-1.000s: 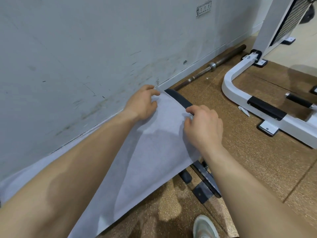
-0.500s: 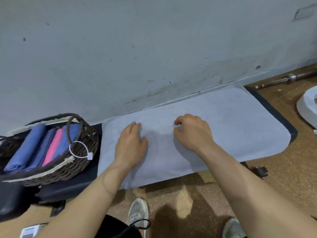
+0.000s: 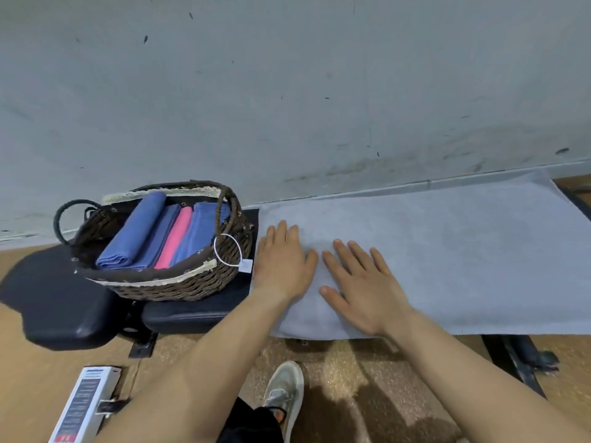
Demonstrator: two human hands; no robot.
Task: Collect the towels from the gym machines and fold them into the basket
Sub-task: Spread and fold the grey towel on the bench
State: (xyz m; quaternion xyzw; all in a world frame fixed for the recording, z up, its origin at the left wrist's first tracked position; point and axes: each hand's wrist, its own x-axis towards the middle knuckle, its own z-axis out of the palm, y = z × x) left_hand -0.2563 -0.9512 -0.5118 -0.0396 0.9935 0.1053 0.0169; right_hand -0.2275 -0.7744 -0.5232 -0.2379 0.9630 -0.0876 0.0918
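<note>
A pale grey towel (image 3: 447, 251) lies spread flat along a black padded bench (image 3: 198, 311) by the wall. My left hand (image 3: 283, 260) presses flat on the towel's left end, fingers straight. My right hand (image 3: 361, 282) lies flat beside it, fingers spread, also on the towel. Left of my hands a dark wicker basket (image 3: 179, 286) stands on the bench; it holds folded blue towels (image 3: 137, 235) and one pink towel (image 3: 176, 241).
The grey wall (image 3: 287, 91) rises directly behind the bench. A black bench seat pad (image 3: 54, 302) sticks out at the left. A white labelled machine part (image 3: 83, 404) stands on the floor at lower left. My shoe (image 3: 284, 391) is under the bench edge.
My view has swung left from the bench's far end to the basket end. Both hands slid left along the towel and now lie flat with straightened fingers.
</note>
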